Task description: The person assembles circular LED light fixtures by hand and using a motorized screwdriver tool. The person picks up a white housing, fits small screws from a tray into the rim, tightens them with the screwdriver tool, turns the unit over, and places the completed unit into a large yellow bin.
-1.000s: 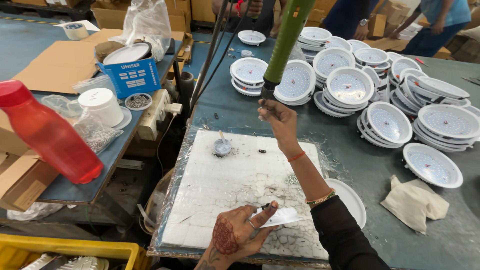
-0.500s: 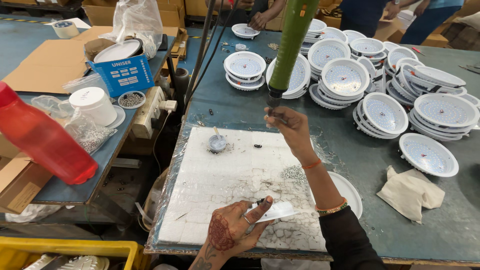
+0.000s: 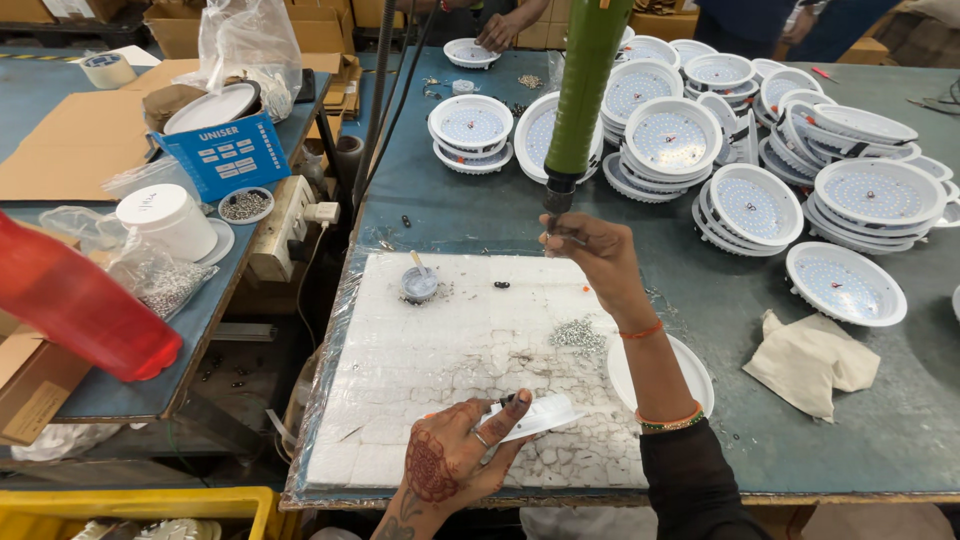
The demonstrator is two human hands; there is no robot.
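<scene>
My right hand point(image 3: 592, 256) is raised over the far edge of a white foam pad point(image 3: 450, 380), fingers pinched on the bit at the tip of a green electric screwdriver point(image 3: 582, 88) that hangs from above. My left hand point(image 3: 450, 458), patterned with henna, rests on the pad's near edge and holds a small white plastic part point(image 3: 535, 417). A loose heap of small screws point(image 3: 575, 335) lies on the pad by my right forearm. Beside that forearm lies a round white lamp disc point(image 3: 690, 372), partly hidden by it.
Several stacks of round white LED lamp housings point(image 3: 740, 150) cover the far right of the grey-green table, with a cream cloth point(image 3: 810, 362) nearer. A small grey cup point(image 3: 419, 284) sits on the pad. Left bench holds a red bottle point(image 3: 75, 305), blue box point(image 3: 222, 155), white jar point(image 3: 168, 220). Another person's hand point(image 3: 497, 30) works at the far end.
The view has tipped and shifted slightly. My right hand stays at the screwdriver tip, now a little lower and nearer the pad. My left hand still holds the white part.
</scene>
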